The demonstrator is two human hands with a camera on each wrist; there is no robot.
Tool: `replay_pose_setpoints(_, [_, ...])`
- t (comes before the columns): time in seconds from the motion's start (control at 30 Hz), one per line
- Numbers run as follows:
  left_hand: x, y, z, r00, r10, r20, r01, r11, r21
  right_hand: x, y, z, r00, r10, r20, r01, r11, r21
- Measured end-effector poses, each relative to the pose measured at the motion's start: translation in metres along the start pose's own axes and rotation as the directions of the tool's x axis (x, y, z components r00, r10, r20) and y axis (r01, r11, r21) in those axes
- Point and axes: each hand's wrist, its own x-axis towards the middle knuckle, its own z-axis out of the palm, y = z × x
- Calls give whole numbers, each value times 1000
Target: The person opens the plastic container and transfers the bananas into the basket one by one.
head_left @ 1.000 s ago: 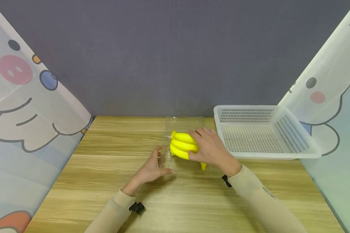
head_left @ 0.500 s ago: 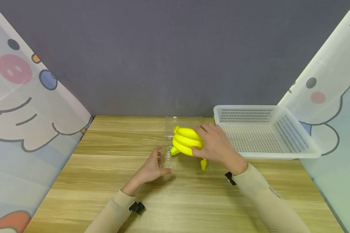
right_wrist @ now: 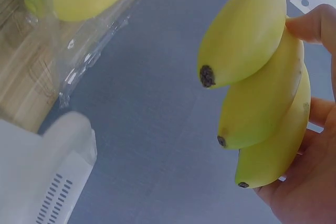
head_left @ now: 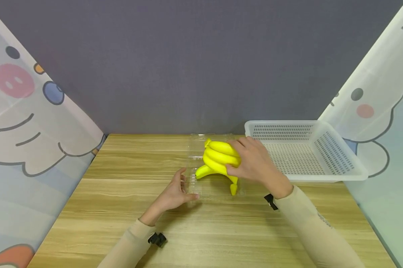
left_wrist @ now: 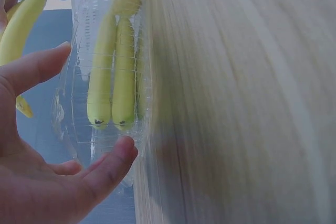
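Observation:
A bunch of yellow bananas (head_left: 219, 156) hangs in my right hand (head_left: 253, 160), whose fingers and thumb grip its tip end. In the right wrist view, several bananas (right_wrist: 262, 72) show with dark tips. Below the bunch, more bananas (left_wrist: 123, 72) lie in a clear plastic clamshell box (left_wrist: 79, 103), partly hidden by the held bunch in the head view. The box's lid (head_left: 201, 139) is folded back toward the wall. My left hand (head_left: 173, 191) touches the box's near left corner, with its thumb along the front and its fingers at the left side.
A white slotted plastic basket (head_left: 292, 160) stands at the right, close beside the box. The wooden table (head_left: 127, 208) ends at a grey back wall (head_left: 188, 67). Cartoon-printed panels (head_left: 37, 111) flank both sides.
My right hand has moved right and slightly up and away with the bunch, showing more of the bananas beneath. The left hand has kept its place at the box.

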Motion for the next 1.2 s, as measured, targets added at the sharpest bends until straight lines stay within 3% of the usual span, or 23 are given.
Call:
replay_pose_setpoints(0.27, [0,0,0,1000,-3,4,3,1000,7,-1,8,-7,999,-25,-48,24,1000,-8])
replay_pose_setpoints(0.83, [-1,-1,2,1000,-1,11,1,1000,-13,-6,15,-21,1000,4,-9,-5,999,-44])
replay_pose_setpoints(1.2, [-2,0,-2,1000,7,27,-7,1000,-21,-1,26,-33,995,-41,-94,36,998,-52])
